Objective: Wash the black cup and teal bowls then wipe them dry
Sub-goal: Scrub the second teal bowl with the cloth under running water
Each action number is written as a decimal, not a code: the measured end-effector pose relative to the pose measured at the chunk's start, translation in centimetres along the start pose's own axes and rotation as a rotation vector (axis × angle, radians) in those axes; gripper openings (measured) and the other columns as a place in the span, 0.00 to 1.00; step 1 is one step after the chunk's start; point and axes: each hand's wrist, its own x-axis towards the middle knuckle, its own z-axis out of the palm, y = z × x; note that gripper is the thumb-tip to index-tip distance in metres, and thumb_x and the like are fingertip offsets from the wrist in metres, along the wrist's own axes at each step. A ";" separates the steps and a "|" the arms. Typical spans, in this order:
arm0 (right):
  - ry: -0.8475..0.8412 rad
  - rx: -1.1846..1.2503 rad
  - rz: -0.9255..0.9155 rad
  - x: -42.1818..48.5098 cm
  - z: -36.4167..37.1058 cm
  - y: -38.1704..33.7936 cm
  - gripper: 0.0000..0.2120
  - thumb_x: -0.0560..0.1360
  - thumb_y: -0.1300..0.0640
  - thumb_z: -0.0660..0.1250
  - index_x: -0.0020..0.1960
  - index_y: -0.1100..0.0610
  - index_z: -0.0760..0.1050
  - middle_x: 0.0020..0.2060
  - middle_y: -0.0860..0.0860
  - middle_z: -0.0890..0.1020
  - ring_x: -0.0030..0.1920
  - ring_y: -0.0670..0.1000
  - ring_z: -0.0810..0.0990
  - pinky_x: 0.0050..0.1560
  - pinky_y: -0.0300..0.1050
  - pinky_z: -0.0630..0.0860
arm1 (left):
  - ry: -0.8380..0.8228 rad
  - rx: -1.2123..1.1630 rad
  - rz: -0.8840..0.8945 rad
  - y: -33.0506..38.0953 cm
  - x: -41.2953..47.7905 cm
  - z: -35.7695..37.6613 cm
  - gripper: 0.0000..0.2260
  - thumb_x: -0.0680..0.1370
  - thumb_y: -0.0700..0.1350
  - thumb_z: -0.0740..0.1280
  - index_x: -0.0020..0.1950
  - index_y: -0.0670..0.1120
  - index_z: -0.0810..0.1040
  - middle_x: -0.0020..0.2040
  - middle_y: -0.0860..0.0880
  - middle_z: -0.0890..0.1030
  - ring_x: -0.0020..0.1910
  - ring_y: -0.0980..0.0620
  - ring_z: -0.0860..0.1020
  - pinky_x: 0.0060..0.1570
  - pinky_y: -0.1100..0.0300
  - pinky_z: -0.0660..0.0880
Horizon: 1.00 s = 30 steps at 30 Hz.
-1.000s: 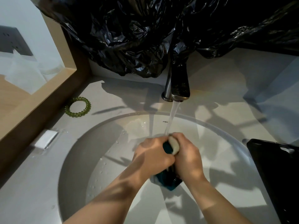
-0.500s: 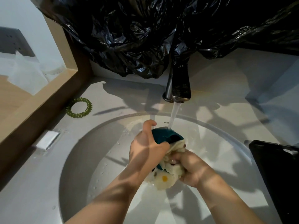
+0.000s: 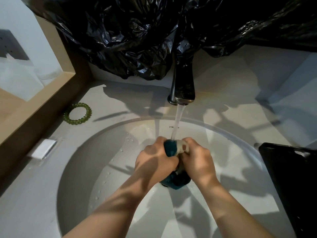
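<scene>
A teal bowl (image 3: 170,148) is held on edge over the middle of the white sink (image 3: 77,169), under the running water from the dark tap (image 3: 184,83). My left hand (image 3: 154,160) grips the bowl's left side. My right hand (image 3: 197,160) presses a pale cloth (image 3: 182,147) against the bowl's right side and rim. The bowl's lower part (image 3: 173,182) shows below my hands. Most of the bowl and cloth is hidden by my fingers. The black cup is not in view.
A green coil hair tie (image 3: 78,113) lies on the counter left of the sink, and a small white packet (image 3: 43,148) nearer me. A black tray (image 3: 291,177) sits at the right edge. Crumpled black plastic (image 3: 145,35) hangs behind the tap. A wooden shelf frame (image 3: 34,107) borders the left.
Half a second ago the bowl was tipped up with the cloth hanging below in my right hand. Now both hands have closed together, with the cloth up at the bowl's rim.
</scene>
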 end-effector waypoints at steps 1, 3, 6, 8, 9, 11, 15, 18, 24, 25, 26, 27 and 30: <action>-0.001 0.109 0.110 0.0 0.1 0.0 0.08 0.73 0.62 0.59 0.47 0.53 0.74 0.39 0.51 0.80 0.42 0.55 0.78 0.43 0.46 0.77 | 0.023 -0.001 -0.006 0.0 0.0 0.1 0.18 0.73 0.47 0.63 0.61 0.55 0.65 0.41 0.55 0.74 0.43 0.50 0.76 0.42 0.58 0.73; -0.043 0.213 0.260 -0.1 0.3 -0.1 0.08 0.73 0.64 0.58 0.44 0.55 0.74 0.38 0.52 0.79 0.40 0.55 0.77 0.38 0.43 0.75 | 0.036 0.007 -0.021 0.0 -0.1 0.4 0.23 0.73 0.46 0.63 0.65 0.56 0.59 0.41 0.54 0.75 0.42 0.50 0.75 0.41 0.59 0.70; -0.121 0.159 0.277 -0.3 0.1 0.0 0.10 0.73 0.67 0.56 0.45 0.55 0.73 0.39 0.52 0.77 0.40 0.53 0.75 0.40 0.40 0.69 | 0.052 -0.062 -0.079 -0.5 -0.2 0.5 0.24 0.72 0.45 0.62 0.64 0.57 0.57 0.41 0.53 0.76 0.42 0.50 0.76 0.40 0.59 0.70; -0.210 0.136 0.255 -0.5 -0.2 0.1 0.10 0.74 0.67 0.56 0.46 0.53 0.70 0.38 0.48 0.74 0.38 0.48 0.73 0.41 0.38 0.68 | 0.095 -0.144 -0.110 -0.9 0.2 0.0 0.22 0.72 0.45 0.63 0.61 0.58 0.58 0.43 0.52 0.78 0.42 0.50 0.76 0.41 0.58 0.71; -0.251 0.127 0.245 -0.6 -0.3 0.0 0.09 0.75 0.66 0.56 0.46 0.52 0.69 0.36 0.46 0.73 0.37 0.46 0.72 0.39 0.37 0.67 | 0.119 -0.163 -0.112 -1.0 0.5 -0.3 0.20 0.73 0.45 0.63 0.60 0.58 0.59 0.44 0.51 0.79 0.42 0.49 0.77 0.41 0.57 0.73; -0.281 0.149 0.219 -0.8 0.0 0.1 0.08 0.75 0.64 0.59 0.46 0.51 0.68 0.36 0.44 0.72 0.38 0.47 0.73 0.36 0.36 0.67 | 0.132 -0.186 -0.112 -1.1 0.9 -0.9 0.19 0.72 0.43 0.64 0.58 0.57 0.62 0.45 0.50 0.79 0.41 0.49 0.77 0.38 0.57 0.75; -0.155 0.390 0.270 -0.1 0.8 0.4 0.09 0.74 0.58 0.68 0.53 0.55 0.73 0.44 0.50 0.80 0.47 0.52 0.79 0.48 0.44 0.76 | 0.038 -0.261 -0.050 -1.0 0.3 -0.9 0.21 0.68 0.44 0.65 0.57 0.58 0.64 0.44 0.50 0.81 0.42 0.49 0.79 0.42 0.52 0.80; -0.018 0.349 0.201 -0.1 0.2 0.5 0.05 0.75 0.62 0.62 0.48 0.56 0.76 0.38 0.48 0.79 0.42 0.52 0.77 0.39 0.39 0.73 | -0.057 -0.114 0.085 -0.7 0.2 -0.5 0.20 0.71 0.43 0.65 0.58 0.58 0.63 0.44 0.51 0.78 0.42 0.50 0.78 0.41 0.57 0.78; -0.068 0.087 -0.270 -0.6 -0.4 -0.3 0.26 0.70 0.64 0.62 0.63 0.42 0.71 0.50 0.38 0.76 0.52 0.42 0.74 0.54 0.36 0.70 | -0.070 -0.010 0.073 -0.2 -0.1 0.4 0.19 0.72 0.44 0.63 0.61 0.55 0.64 0.46 0.50 0.77 0.45 0.47 0.78 0.42 0.56 0.74; -0.108 0.156 -0.254 -0.4 -0.6 -0.4 0.27 0.70 0.65 0.64 0.64 0.42 0.68 0.51 0.38 0.75 0.53 0.42 0.75 0.55 0.34 0.70 | -0.033 -0.010 0.073 -0.3 -0.1 0.6 0.20 0.72 0.45 0.64 0.61 0.55 0.64 0.46 0.50 0.77 0.45 0.47 0.78 0.42 0.58 0.73; -0.144 0.256 -0.211 -0.1 -0.8 -0.3 0.28 0.70 0.66 0.66 0.64 0.42 0.66 0.50 0.39 0.75 0.52 0.43 0.76 0.54 0.33 0.70 | -0.013 -0.026 0.058 -0.3 -0.2 0.5 0.20 0.72 0.45 0.64 0.61 0.56 0.63 0.46 0.50 0.77 0.44 0.47 0.78 0.42 0.58 0.73; -0.183 0.371 -0.155 0.2 -1.0 -0.1 0.27 0.70 0.67 0.67 0.61 0.43 0.65 0.49 0.40 0.74 0.50 0.44 0.76 0.53 0.33 0.72 | -0.006 -0.065 0.028 -0.3 -0.1 0.4 0.19 0.71 0.45 0.65 0.59 0.56 0.63 0.45 0.50 0.77 0.44 0.47 0.78 0.42 0.57 0.75; -0.276 0.620 0.112 0.5 -0.8 0.5 0.17 0.72 0.71 0.65 0.49 0.49 0.71 0.44 0.50 0.79 0.45 0.51 0.79 0.51 0.46 0.77 | -0.049 -0.315 -0.072 -0.6 0.1 -0.7 0.19 0.65 0.45 0.64 0.52 0.60 0.64 0.45 0.48 0.81 0.46 0.44 0.80 0.46 0.49 0.80</action>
